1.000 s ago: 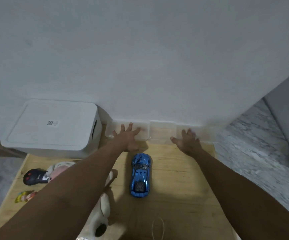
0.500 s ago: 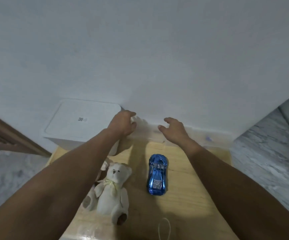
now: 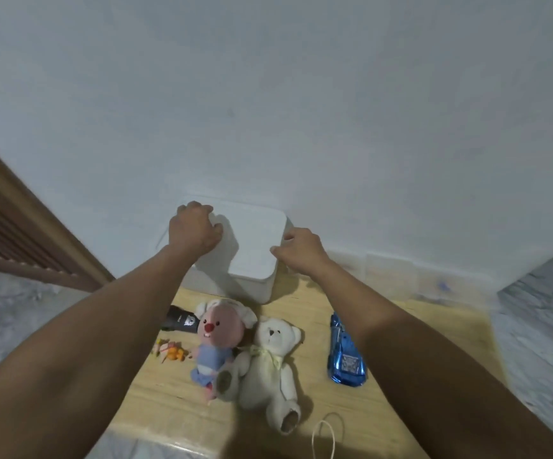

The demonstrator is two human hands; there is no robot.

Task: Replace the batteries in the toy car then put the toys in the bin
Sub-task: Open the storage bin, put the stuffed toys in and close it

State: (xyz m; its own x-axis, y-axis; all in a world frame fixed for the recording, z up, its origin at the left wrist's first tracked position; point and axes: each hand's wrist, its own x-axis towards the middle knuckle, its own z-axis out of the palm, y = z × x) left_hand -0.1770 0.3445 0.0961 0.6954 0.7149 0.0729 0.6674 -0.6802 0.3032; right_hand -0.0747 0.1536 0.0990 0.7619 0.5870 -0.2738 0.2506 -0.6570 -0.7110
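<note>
A white bin (image 3: 252,279) with a flat white lid (image 3: 255,236) stands at the back of the wooden table (image 3: 169,392), against the wall. My left hand (image 3: 195,230) is curled over the lid's far left corner. My right hand (image 3: 298,250) grips the lid's right edge, thumb in front and fingers behind. The shiny blue toy car (image 3: 346,356) lies on the table to the right, partly under my right forearm. A white teddy bear (image 3: 268,362) and a pink plush in a blue dress (image 3: 217,339) lie side by side in front of the bin.
A black remote (image 3: 181,321) and a small orange and yellow toy (image 3: 171,351) lie left of the plush. A clear plastic box (image 3: 401,270) sits along the wall on the right. A white cord loop (image 3: 324,435) lies at the table's near edge. A brown door (image 3: 10,226) stands at left.
My view and both hands have swung left, from the clear box by the wall onto the white bin. The hands now hold its lid at both sides.
</note>
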